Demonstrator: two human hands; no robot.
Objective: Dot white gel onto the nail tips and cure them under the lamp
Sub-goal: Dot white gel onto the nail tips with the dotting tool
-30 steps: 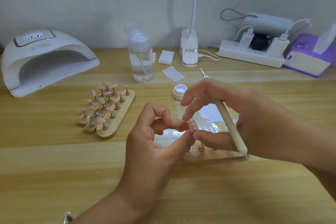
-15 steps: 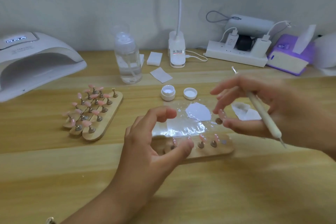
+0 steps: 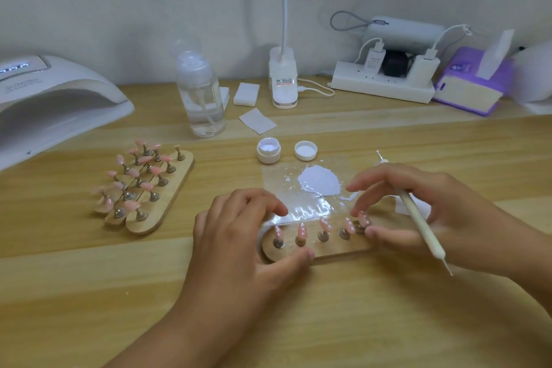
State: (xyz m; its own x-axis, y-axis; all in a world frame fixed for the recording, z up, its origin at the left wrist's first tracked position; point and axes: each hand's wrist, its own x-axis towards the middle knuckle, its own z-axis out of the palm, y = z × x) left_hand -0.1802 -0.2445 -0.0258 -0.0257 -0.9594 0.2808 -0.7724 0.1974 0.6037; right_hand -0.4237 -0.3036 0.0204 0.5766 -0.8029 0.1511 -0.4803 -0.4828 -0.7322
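A wooden holder strip [image 3: 328,249] lies in front of me with several pink nail tips [image 3: 302,230] on metal stands, each dotted white. My left hand [image 3: 248,239] arches over its left end, thumb on the near edge and curled fingers at the far edge. My right hand [image 3: 418,212] pinches the rightmost nail tip [image 3: 362,219] at the strip's right end while the white dotting pen [image 3: 418,218] stays tucked in its fingers. A blob of white gel [image 3: 319,181] sits on a clear sheet behind the strip. At the far left stands the white curing lamp [image 3: 59,104].
An open gel jar [image 3: 268,150] and its lid [image 3: 305,150] sit behind the sheet. A second wooden holder [image 3: 167,203] with several pink tips lies to the left. A pump bottle [image 3: 200,98], desk lamp base [image 3: 282,81], cotton pads [image 3: 246,92], power strip [image 3: 382,84] and purple tissue pack [image 3: 469,84] line the back.
My right hand took the nail tip from between both hands to the right end of the strip. My left hand let go of it and came down on the strip's left end.
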